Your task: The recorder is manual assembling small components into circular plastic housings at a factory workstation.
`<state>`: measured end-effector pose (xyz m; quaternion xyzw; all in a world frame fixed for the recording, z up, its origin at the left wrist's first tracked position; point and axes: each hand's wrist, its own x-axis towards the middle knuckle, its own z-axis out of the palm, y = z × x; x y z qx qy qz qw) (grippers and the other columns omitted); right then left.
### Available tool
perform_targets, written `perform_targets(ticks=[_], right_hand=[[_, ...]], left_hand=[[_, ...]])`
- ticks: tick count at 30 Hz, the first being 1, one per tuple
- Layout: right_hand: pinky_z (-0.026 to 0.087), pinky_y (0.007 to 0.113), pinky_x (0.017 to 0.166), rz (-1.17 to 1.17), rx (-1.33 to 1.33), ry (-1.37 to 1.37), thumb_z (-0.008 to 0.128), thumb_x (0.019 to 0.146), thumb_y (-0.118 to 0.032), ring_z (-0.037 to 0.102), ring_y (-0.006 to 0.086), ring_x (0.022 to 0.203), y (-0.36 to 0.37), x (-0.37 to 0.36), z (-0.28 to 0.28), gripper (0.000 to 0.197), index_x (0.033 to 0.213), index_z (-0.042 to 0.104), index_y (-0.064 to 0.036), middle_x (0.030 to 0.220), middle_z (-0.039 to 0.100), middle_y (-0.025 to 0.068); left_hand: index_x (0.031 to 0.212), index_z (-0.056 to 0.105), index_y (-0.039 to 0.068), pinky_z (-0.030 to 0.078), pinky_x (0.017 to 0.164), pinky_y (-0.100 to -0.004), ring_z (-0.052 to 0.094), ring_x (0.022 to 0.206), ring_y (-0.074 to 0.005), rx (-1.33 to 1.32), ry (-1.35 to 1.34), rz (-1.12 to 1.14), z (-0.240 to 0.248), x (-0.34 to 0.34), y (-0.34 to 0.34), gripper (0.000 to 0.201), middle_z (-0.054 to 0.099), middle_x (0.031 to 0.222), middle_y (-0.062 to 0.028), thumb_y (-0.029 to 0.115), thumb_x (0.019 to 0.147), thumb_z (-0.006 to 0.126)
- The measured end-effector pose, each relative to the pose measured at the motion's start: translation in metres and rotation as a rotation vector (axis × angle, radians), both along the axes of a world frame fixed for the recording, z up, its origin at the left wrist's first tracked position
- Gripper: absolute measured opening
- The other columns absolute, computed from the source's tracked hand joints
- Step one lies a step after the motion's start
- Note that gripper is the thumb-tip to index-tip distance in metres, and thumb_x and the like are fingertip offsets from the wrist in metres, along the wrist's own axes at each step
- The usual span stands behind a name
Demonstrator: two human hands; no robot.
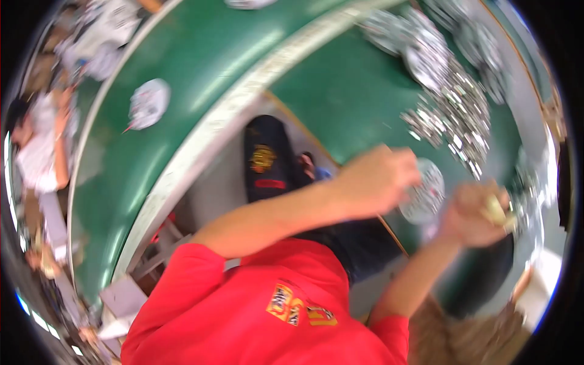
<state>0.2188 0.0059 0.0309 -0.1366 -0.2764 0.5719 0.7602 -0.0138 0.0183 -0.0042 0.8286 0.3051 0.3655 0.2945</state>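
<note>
A round pale disc (424, 198) with dark and red marks lies on the green tabletop between my two hands. My left hand (380, 181) is over the table at the disc's left edge, its fingers curled together; whether anything is pinched in them is hidden. To the right of the disc is my right hand (476, 214), also closed and smeared by motion. A pale yellowish patch shows at its fingertips, too blurred to name. Beyond both hands spreads a heap of small shiny metal pieces (459, 118).
Several pale round discs (426, 58) lie at the far right. Past a whitish rail (213, 115) on the left runs a green conveyor belt (201, 48), bearing another disc (149, 103). A person in a light top (39, 158) sits beyond it. Blurred shiny items (528, 194) stand at the right.
</note>
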Motion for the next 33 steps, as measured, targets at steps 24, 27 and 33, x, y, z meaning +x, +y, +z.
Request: perform_targets(ticks=[24, 27, 33], right_hand=[[0.027, 0.028, 0.043, 0.042, 0.037, 0.037, 0.064, 0.102, -0.03, 0.029, 0.0114, 0.047, -0.007, 0.036, -0.004, 0.035, 0.084, 0.044, -0.0066, 0.072, 0.038, 0.0029], [0.026, 0.029, 0.042, 0.062, -0.008, 0.01, 0.06, 0.105, -0.036, 0.028, 0.0115, 0.046, -0.007, 0.027, 0.004, 0.039, 0.083, 0.044, -0.0078, 0.072, 0.038, 0.0028], [0.026, 0.027, 0.042, 0.152, -0.113, -0.33, 0.055, 0.105, -0.052, 0.031, 0.0108, 0.047, -0.015, 0.002, 0.013, 0.048, 0.085, 0.051, -0.0082, 0.075, 0.045, 0.0037]], left_hand=[[0.142, 0.058, -0.003, 0.048, 0.109, -0.0392, 0.061, 0.131, -0.0299, -0.224, -0.056, 1.567, -0.003, -0.548, -0.025, 0.083, 0.063, 0.138, -0.0254, 0.051, 0.084, 0.083], [0.145, 0.055, -0.002, 0.045, 0.114, -0.0402, 0.057, 0.136, -0.0322, -0.362, 0.261, 1.195, 0.023, -0.444, -0.059, 0.096, 0.059, 0.144, -0.0251, 0.053, 0.074, 0.089], [0.143, 0.058, 0.002, 0.047, 0.112, -0.046, 0.06, 0.131, -0.0344, -0.242, 0.48, 1.232, 0.055, -0.334, -0.059, 0.097, 0.066, 0.137, -0.0182, 0.041, 0.062, 0.096]])
